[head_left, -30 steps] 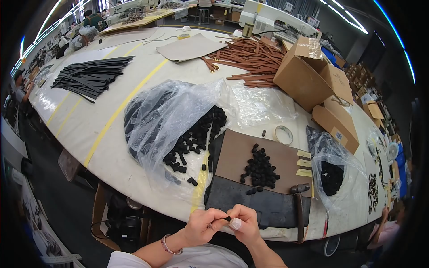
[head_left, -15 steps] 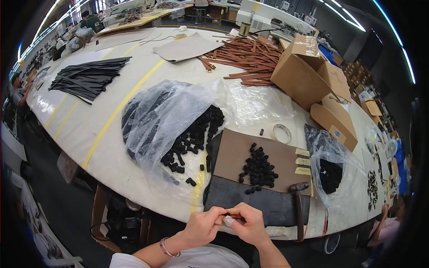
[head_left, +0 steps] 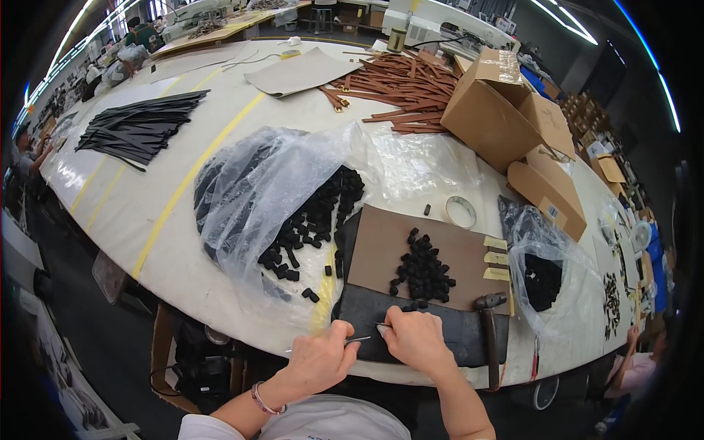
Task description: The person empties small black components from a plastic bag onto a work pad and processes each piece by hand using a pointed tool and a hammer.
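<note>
My left hand (head_left: 317,359) is closed on a thin metal tool (head_left: 358,339) at the front edge of the black mat (head_left: 455,339). Just right of it, my right hand (head_left: 419,339) is closed, its fingertips pinching something small and dark that I cannot make out. A light wrap covers part of one finger. Beyond my right hand, a pile of small black pieces (head_left: 424,268) lies on the brown sheet (head_left: 374,246). To the right, a hammer (head_left: 490,337) rests on the mat.
Black pieces spill from a clear plastic bag (head_left: 257,191) at left; another bag (head_left: 543,282) stands right. Farther off are black strips (head_left: 139,128), brown straps (head_left: 411,84), a tape roll (head_left: 460,211) and a cardboard box (head_left: 491,117). People sit at the far left and lower right.
My hands have separated and moved up over the mat's front edge. The thin tool now shows more clearly in my left hand. The view has shifted slightly.
</note>
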A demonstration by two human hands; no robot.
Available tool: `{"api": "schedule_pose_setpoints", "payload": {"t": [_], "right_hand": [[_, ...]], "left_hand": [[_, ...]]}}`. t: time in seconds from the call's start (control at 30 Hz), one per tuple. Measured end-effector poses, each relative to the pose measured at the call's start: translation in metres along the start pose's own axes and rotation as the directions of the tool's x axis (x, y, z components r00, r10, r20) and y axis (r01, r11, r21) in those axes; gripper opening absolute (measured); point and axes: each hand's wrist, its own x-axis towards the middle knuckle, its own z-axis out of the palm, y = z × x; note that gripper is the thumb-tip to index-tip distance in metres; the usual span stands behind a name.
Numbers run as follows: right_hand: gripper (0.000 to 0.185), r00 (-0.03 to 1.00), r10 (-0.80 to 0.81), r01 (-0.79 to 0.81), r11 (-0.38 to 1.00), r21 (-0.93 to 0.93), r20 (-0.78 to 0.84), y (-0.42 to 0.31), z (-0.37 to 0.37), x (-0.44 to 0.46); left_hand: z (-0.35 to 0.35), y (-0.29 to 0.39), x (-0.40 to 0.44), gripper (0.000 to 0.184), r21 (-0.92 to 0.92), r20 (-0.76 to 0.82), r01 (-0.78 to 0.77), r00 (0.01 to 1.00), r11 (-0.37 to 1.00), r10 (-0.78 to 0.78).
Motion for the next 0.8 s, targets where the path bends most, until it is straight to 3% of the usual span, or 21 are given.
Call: {"api": "schedule_pose_setpoints", "payload": {"t": [0.03, 0.1, 0.13, 0.3, 0.53, 0.8], "right_hand": [[0.014, 1.0, 0.015, -0.015, 1.0, -0.012, 0.014, 0.0, -0.002, 0.004], [0.014, 0.999, 0.018, -0.02, 0.997, 0.068, 0.037, 0.011, -0.001, 0.009], [0.015, 0.998, 0.017, -0.025, 0.989, 0.146, 0.06, 0.014, -0.001, 0.011], [0.015, 0.996, 0.054, -0.065, 0.986, 0.154, 0.077, 0.014, -0.002, 0.01], [0.016, 0.995, 0.028, -0.038, 0.992, 0.119, 0.092, 0.014, -0.002, 0.012], [0.024, 0.998, 0.031, -0.03, 0.999, -0.016, 0.047, 0.012, -0.008, -0.001]], "left_hand": [[0.004, -0.003, 0.0, 0.011, 0.0, 0.002, 0.002, 1.0, 1.0, -0.002], [0.014, -0.013, 0.004, 0.011, 0.117, -0.036, -0.176, 0.983, 0.977, 0.181], [0.017, -0.014, 0.005, 0.011, 0.115, -0.036, -0.177, 0.983, 0.977, 0.182], [0.029, -0.016, 0.011, 0.011, 0.222, -0.067, -0.247, 0.961, 0.943, 0.268], [0.032, -0.018, 0.012, 0.018, 0.277, -0.008, -0.269, 0.959, 0.922, 0.282], [0.036, -0.021, 0.016, 0.011, 0.33, -0.003, -0.366, 0.921, 0.87, 0.389]]}}
